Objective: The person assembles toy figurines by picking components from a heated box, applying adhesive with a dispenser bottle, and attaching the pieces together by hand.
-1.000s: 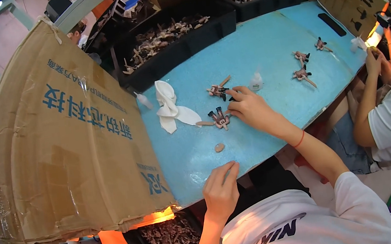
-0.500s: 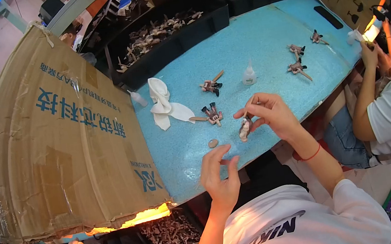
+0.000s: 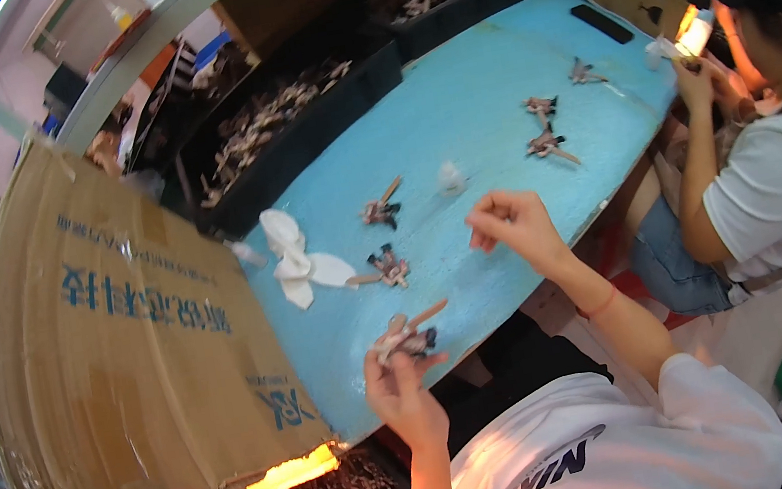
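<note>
My left hand [image 3: 407,402] grips a small doll-like figurine [image 3: 410,342] near the table's front edge. The figurine has dark boots, and a flat wooden stick [image 3: 430,313] juts from it. To the right, my right hand [image 3: 523,233] hovers over the table with its fingertips pinched together. Whatever those fingertips hold, if anything, is too small or hidden to make out. Beyond my left hand lie two similar figurines, a nearer one [image 3: 390,267] and a farther one [image 3: 380,211], each beside a stick. A small clear bottle [image 3: 451,178] stands beyond my right hand.
A white cloth [image 3: 290,260] and another small bottle [image 3: 249,255] lie at the left, beside a tall cardboard sheet [image 3: 129,385]. Several figurines [image 3: 546,142] rest farther right. Black bins [image 3: 296,147] of parts line the back. Another person [image 3: 762,158] works at the right.
My left hand, empty before, now holds the figurine with the stick. My right hand no longer visibly holds the figurine it had. The whole view has shifted.
</note>
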`<state>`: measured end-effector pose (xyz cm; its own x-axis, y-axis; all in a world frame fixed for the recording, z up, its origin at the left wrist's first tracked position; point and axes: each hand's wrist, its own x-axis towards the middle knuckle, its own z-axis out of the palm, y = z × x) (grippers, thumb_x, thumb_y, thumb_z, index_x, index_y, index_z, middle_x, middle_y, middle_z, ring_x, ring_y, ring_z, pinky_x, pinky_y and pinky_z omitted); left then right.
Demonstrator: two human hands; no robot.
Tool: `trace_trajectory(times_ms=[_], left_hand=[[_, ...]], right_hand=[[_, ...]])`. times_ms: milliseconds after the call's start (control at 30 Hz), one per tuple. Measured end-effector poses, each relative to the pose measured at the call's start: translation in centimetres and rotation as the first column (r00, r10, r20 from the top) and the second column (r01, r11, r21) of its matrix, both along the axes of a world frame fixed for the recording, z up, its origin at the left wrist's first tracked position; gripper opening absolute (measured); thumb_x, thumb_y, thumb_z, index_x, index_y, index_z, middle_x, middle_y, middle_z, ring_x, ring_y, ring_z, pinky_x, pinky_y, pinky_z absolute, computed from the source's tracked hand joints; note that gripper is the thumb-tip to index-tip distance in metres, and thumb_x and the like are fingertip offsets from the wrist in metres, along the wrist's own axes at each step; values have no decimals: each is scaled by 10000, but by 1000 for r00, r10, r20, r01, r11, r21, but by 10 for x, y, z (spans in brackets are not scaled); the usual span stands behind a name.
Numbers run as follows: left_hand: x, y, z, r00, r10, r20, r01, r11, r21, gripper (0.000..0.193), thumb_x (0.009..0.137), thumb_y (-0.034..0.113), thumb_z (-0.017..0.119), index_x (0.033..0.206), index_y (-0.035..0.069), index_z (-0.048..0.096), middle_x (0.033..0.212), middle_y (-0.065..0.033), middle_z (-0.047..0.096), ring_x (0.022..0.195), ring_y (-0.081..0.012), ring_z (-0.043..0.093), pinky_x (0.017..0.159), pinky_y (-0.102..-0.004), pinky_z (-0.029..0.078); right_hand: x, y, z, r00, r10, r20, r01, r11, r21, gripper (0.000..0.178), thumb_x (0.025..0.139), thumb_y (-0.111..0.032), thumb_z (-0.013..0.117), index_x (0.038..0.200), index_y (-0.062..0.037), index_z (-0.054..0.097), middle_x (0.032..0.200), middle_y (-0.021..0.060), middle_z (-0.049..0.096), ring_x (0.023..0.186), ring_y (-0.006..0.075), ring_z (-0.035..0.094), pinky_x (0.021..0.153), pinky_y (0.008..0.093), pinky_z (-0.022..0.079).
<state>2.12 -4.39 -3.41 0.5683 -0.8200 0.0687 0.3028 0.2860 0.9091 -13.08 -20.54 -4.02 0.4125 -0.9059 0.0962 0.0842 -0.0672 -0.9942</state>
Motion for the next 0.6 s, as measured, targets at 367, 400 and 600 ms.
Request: trace_trajectory(times_ms=[367, 400, 600], left_hand=[[-6, 18, 4, 999, -24, 44, 19, 994, 108, 265, 882, 144, 556, 1048, -62, 550, 895, -116, 599, 645, -136, 564, 418, -232, 431], [-7, 18, 7, 999, -27, 28, 24, 994, 103, 272, 879, 146, 564, 1048, -66, 549, 872, -112, 601, 645, -127, 565, 411, -218, 427], [-3, 15, 5, 996, -22, 92, 7, 987, 158, 241, 864, 77, 563, 1054, -71, 546, 925, -100, 577, 699, -120, 565, 450, -206, 463]], right_hand=[[25, -74, -48, 770, -560, -307, 148, 625, -767, 364, 698, -226, 730, 954, -15, 580, 950, 77, 600, 783, 119, 563, 633, 267, 483], [25, -71, -46, 869, -407, -281, 193, 802, -565, 344, 683, -230, 736, 908, -17, 587, 889, 83, 610, 739, 147, 579, 606, 282, 477], [5, -14, -5, 990, 4, 141, 3, 999, -47, 219, 791, -132, 651, 928, -5, 537, 886, 66, 648, 741, 85, 586, 573, 203, 442]])
